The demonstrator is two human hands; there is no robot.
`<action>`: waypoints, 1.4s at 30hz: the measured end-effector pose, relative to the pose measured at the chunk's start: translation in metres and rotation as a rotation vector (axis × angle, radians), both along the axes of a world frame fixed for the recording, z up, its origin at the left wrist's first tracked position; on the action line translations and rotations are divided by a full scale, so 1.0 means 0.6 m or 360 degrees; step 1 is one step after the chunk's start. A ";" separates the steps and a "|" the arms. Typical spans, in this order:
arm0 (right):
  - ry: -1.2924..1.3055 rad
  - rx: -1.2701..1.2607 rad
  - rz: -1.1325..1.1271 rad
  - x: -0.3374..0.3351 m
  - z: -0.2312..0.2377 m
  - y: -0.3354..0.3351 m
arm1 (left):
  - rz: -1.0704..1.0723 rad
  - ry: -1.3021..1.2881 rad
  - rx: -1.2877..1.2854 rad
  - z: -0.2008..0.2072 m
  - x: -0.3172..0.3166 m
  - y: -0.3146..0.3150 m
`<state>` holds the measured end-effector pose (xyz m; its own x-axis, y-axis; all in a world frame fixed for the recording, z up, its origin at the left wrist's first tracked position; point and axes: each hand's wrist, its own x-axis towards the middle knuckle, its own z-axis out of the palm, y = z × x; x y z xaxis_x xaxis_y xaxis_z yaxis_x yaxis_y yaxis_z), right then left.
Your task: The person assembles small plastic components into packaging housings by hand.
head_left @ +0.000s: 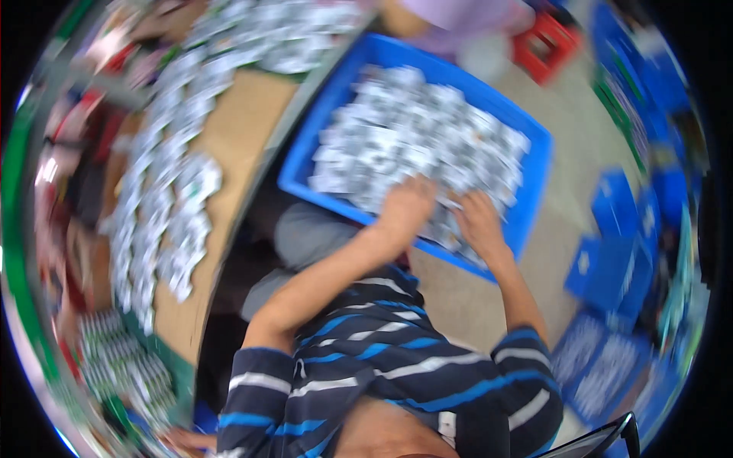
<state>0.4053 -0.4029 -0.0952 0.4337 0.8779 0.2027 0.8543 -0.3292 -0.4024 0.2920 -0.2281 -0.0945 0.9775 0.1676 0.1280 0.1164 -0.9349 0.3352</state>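
Striped in navy, blue and white, the person's knit shirt (397, 382) fills the lower edge, and 2 bare forearms reach from it into a blue plastic crate (538, 164) on the floor. Left hand (407, 204) and right hand (479, 221) lie side by side on a heap of small, shiny silver-white packets (412, 133), fingers curled loosely into them; blur hides any pinch. More such packets (164, 198) spread over the tan worktop (244, 122) at left.

Packets (412, 130) in crate (538, 191) ahead, workbench (244, 122) to its left.
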 end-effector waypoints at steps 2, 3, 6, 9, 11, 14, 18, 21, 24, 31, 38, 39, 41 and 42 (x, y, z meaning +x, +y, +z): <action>0.0131 0.0200 -0.0029 -0.016 0.018 0.021 | -0.0062 -0.0097 -0.0325 0.024 -0.066 0.017; 0.0409 0.0234 -0.0087 -0.044 0.045 0.057 | 0.0017 -0.0217 -0.0566 0.044 -0.110 0.030; 0.0801 0.0351 0.0051 -0.108 0.092 0.166 | 0.0427 -0.0500 -0.0717 0.095 -0.255 0.073; 0.1098 0.0411 0.0267 -0.176 0.097 0.300 | 0.1209 -0.0628 -0.0642 0.132 -0.401 0.113; 0.1334 0.0505 0.0358 -0.223 0.108 0.392 | 0.1859 -0.0736 -0.0618 0.142 -0.483 0.127; 0.1202 0.0323 0.0323 -0.281 0.115 0.507 | 0.2391 -0.0932 -0.0718 0.149 -0.589 0.138; 0.0763 0.0159 0.0257 -0.291 0.074 0.583 | 0.2313 -0.0968 -0.1309 0.099 -0.644 0.169; 0.1386 0.0080 0.0396 -0.260 0.064 0.578 | 0.2270 -0.0953 -0.1499 0.088 -0.640 0.197; 0.1306 0.0157 0.0345 -0.188 0.114 0.487 | 0.2257 -0.0947 -0.1639 0.071 -0.681 0.220; 0.0006 -0.0096 0.0289 0.055 0.179 0.150 | 0.2306 -0.0819 -0.1744 0.086 -0.671 0.245; 0.0130 -0.0566 0.0797 0.063 0.115 0.046 | 0.2421 -0.0712 -0.1356 0.110 -0.664 0.192; 0.0190 -0.0568 0.0853 0.054 0.110 0.050 | 0.2388 -0.0696 -0.1345 0.114 -0.671 0.184; 0.0230 -0.0593 0.0955 0.051 0.090 0.054 | 0.2362 -0.0684 -0.1319 0.125 -0.687 0.171; 0.0265 -0.0631 0.1051 0.051 0.081 0.055 | 0.2350 -0.0687 -0.1309 0.129 -0.693 0.166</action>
<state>0.4357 -0.3698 -0.0463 -0.2057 0.9577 -0.2011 0.8618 0.0799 -0.5009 -0.1240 -0.1286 -0.0171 -0.1219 0.9598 -0.2528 0.4233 0.2807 0.8614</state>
